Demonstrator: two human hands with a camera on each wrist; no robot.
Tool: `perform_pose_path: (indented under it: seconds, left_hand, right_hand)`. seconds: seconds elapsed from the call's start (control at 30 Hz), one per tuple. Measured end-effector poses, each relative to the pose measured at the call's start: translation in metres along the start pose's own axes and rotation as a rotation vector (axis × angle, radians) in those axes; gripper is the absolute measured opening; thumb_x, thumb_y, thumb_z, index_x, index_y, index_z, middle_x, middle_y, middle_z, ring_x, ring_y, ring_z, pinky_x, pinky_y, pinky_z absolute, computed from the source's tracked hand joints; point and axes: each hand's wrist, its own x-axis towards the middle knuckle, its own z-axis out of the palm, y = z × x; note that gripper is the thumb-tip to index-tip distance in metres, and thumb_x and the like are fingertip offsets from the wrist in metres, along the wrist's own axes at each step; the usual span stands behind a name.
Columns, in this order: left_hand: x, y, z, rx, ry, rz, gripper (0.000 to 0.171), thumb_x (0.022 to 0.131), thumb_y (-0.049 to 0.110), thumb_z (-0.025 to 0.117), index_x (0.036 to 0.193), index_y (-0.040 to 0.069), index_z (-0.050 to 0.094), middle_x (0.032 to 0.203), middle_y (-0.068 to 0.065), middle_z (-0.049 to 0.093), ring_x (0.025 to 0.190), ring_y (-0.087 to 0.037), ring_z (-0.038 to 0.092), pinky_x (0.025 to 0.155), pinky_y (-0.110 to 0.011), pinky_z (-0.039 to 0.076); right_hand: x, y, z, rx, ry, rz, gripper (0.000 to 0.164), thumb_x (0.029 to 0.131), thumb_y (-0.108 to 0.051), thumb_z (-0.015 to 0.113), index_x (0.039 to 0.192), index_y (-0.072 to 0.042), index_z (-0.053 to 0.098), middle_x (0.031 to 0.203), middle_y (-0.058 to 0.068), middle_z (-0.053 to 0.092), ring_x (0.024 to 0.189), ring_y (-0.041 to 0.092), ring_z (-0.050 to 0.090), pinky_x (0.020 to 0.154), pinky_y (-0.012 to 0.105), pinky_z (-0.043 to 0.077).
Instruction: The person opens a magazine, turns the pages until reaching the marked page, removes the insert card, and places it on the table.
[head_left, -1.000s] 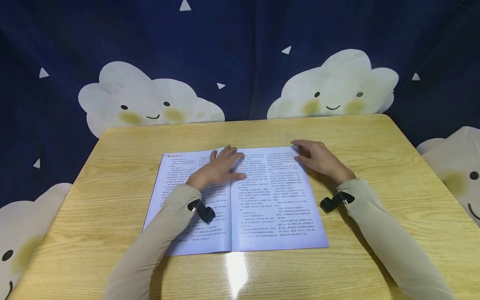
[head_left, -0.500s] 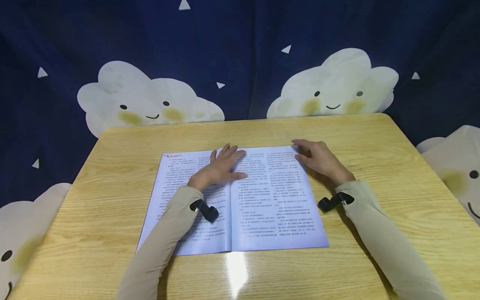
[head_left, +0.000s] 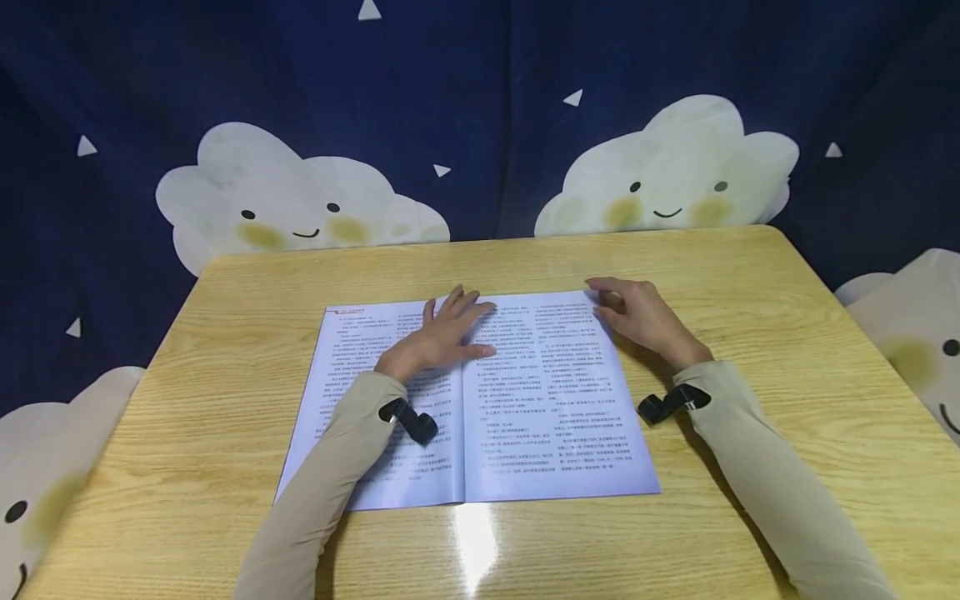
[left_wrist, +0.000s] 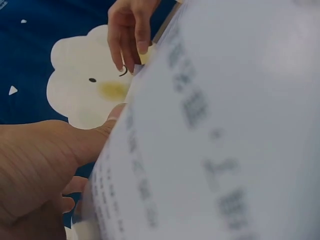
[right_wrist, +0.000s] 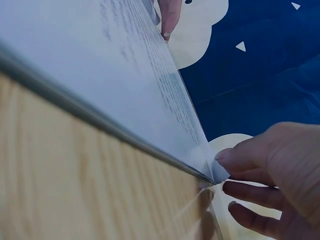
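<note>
A thin magazine [head_left: 555, 417] lies spread on the table, its pages printed with columns of text. Across its upper middle, near the fold, rests my left hand [head_left: 442, 337] with the fingers spread. The left wrist view shows that thumb [left_wrist: 95, 140] beside the paper. At the top right corner is my right hand [head_left: 643, 321]. Its thumb and index finger pinch the page corner [right_wrist: 218, 172], as the right wrist view shows; the other fingers are apart from the paper. My left forearm covers part of the left page.
Under the magazine is a wooden table [head_left: 187, 400] with its far edge beyond the hands. A dark blue curtain [head_left: 487, 100] with white clouds hangs behind it. Each forearm has a sleeve [head_left: 330, 458] and a small black wrist camera [head_left: 420, 427].
My left forearm has shifted slightly to the right, baring more of the left page's lower edge. The right hand stays at the page corner, and the magazine lies as before.
</note>
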Motion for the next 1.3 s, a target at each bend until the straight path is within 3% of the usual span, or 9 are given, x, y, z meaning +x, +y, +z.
perform_pose_path:
  seconds: [0.17,0.3,0.47,0.6,0.73,1.07,1.17,1.3]
  left_hand:
    - [0.0,0.0,0.0,0.0,0.005,0.007,0.073,0.094,0.046,0.059,0.153,0.02,0.026,0.161,-0.015,0.009,0.147,-0.029,-0.011,0.112,-0.058,-0.009]
    - [0.0,-0.001,0.001,0.018,0.013,0.018,0.074,0.093,0.045,0.06,0.153,0.019,0.026,0.161,-0.016,0.009,0.147,-0.03,-0.009,0.114,-0.055,-0.008]
    - [0.002,-0.002,0.002,0.032,0.031,0.053,0.075,0.092,0.044,0.062,0.153,0.015,0.027,0.159,-0.019,0.012,0.147,-0.034,-0.005,0.116,-0.052,-0.004]
    - [0.003,-0.002,0.002,0.022,0.043,0.065,0.079,0.092,0.042,0.063,0.154,0.014,0.024,0.159,-0.02,0.011,0.147,-0.035,-0.004,0.117,-0.05,-0.002]
    - [0.004,-0.002,0.002,0.001,0.051,0.059,0.085,0.09,0.042,0.066,0.155,0.014,0.018,0.16,-0.019,0.009,0.148,-0.032,-0.005,0.117,-0.048,-0.003]
    - [0.004,0.001,0.001,0.019,0.05,0.017,0.092,0.089,0.045,0.066,0.156,0.016,0.011,0.161,-0.013,0.009,0.148,-0.028,0.001,0.116,-0.048,-0.007]
    - [0.005,0.002,0.001,0.021,0.062,0.008,0.093,0.088,0.046,0.067,0.156,0.016,0.012,0.161,-0.011,0.013,0.148,-0.027,0.005,0.116,-0.049,-0.006]
    - [0.005,0.001,0.001,0.013,0.083,0.006,0.094,0.085,0.046,0.069,0.156,0.016,0.015,0.16,-0.009,0.018,0.148,-0.024,0.01,0.116,-0.049,-0.004]
  right_hand:
    - [0.001,0.0,0.002,0.019,0.095,-0.027,0.043,0.088,0.004,0.065,0.13,-0.001,0.057,0.124,0.021,0.061,0.105,0.036,0.062,0.085,0.049,0.051]
    - [0.0,0.001,0.006,0.053,0.12,-0.032,0.047,0.087,0.008,0.064,0.132,-0.001,0.055,0.123,0.022,0.059,0.099,0.036,0.065,0.08,0.047,0.053]
    - [-0.001,-0.001,0.005,0.087,0.109,-0.027,0.051,0.088,0.009,0.061,0.136,-0.005,0.052,0.112,0.023,0.064,0.094,0.036,0.065,0.08,0.048,0.052]
    - [-0.003,-0.004,0.002,0.128,0.087,0.03,0.04,0.091,0.006,0.059,0.129,-0.004,0.059,0.108,0.021,0.066,0.094,0.034,0.063,0.082,0.047,0.05]
    - [-0.003,-0.004,-0.002,0.158,0.065,0.06,0.03,0.091,0.004,0.059,0.12,-0.002,0.066,0.113,0.018,0.066,0.095,0.031,0.062,0.08,0.043,0.049]
    - [-0.004,-0.004,-0.01,0.234,0.023,0.039,0.029,0.09,0.007,0.058,0.117,-0.001,0.067,0.112,0.017,0.066,0.095,0.03,0.063,0.074,0.027,0.047]
    - [-0.005,-0.003,-0.011,0.233,0.02,0.032,0.028,0.092,0.002,0.058,0.119,0.0,0.066,0.113,0.018,0.066,0.097,0.03,0.063,0.076,0.027,0.047]
    - [-0.004,0.001,-0.013,0.272,0.03,0.037,0.029,0.098,-0.015,0.057,0.123,0.0,0.063,0.111,0.017,0.066,0.095,0.028,0.062,0.077,0.028,0.048]
